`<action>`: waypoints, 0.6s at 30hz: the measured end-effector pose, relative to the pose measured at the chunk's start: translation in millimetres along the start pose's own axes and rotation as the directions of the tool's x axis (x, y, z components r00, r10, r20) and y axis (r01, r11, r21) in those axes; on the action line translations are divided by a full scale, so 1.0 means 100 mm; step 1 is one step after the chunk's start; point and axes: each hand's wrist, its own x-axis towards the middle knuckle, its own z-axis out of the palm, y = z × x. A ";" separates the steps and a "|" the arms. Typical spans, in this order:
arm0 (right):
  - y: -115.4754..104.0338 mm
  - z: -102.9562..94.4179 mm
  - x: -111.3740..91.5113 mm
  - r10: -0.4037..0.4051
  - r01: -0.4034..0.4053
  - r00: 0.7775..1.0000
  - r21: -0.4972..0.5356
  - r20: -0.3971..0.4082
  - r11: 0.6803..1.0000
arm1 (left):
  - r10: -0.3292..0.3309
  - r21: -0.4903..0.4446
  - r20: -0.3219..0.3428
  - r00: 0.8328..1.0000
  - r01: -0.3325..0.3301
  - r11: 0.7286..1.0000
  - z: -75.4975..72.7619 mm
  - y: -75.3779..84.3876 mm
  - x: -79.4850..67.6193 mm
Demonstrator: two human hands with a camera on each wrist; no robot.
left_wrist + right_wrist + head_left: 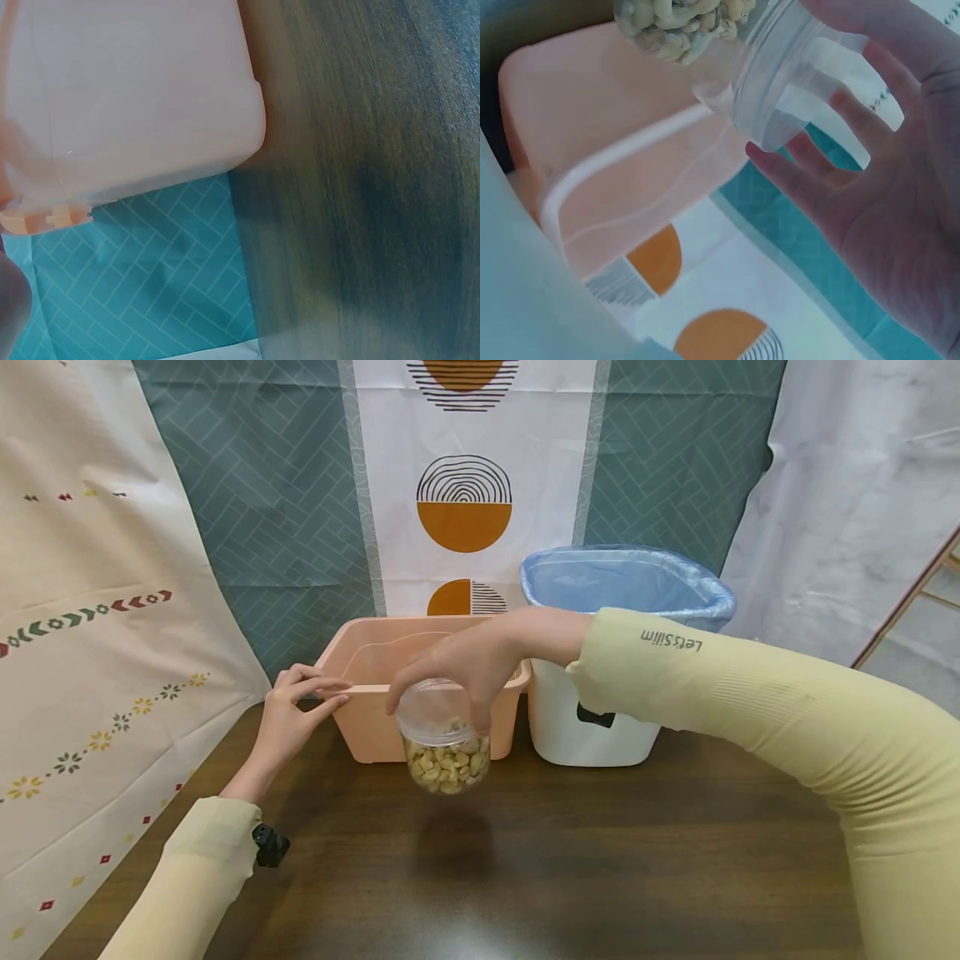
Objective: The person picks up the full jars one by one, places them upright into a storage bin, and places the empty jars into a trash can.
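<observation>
My right hand [480,658] grips a clear plastic jar of cashews [447,764] from above, fingers around its lid. The jar hangs over the table in front of a peach plastic bin [375,727], with a shadow below it. In the right wrist view, the fingers curve around the clear lid [776,82] and cashews [686,22] show through the wall. My left hand [292,708] pinches the bin's rim at its front left corner. The left wrist view shows the bin's side [150,90] and only a bit of that hand.
A white trash can [592,735] lined with a blue bag [622,581] stands right of the peach bin. Dark wooden table [570,860] lies in front. Patterned curtains [255,485] hang behind and a cream cloth [97,635] at the left.
</observation>
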 end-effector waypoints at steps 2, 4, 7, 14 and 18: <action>0.01 -0.07 -0.04 0.010 -0.010 1.000 0.008 0.000 1.000 | -0.004 -0.002 0.000 1.000 0.004 1.000 0.00 0.00 0.00; 0.02 -0.13 -0.08 0.024 -0.024 1.000 0.010 -0.007 1.000 | -0.006 -0.004 0.000 1.000 0.006 1.000 0.00 0.00 0.00; 0.03 -0.19 -0.12 0.060 -0.060 0.998 0.004 -0.030 0.998 | -0.010 -0.003 -0.001 1.000 0.010 1.000 0.00 0.00 0.00; 0.08 -0.31 -0.19 0.135 -0.136 0.989 -0.013 -0.063 0.991 | -0.022 0.001 0.001 1.000 0.022 1.000 -0.01 0.02 -0.01; 0.12 -0.37 -0.22 0.135 -0.140 0.985 -0.041 -0.106 0.989 | -0.023 0.000 0.000 1.000 0.023 1.000 -0.02 0.03 0.00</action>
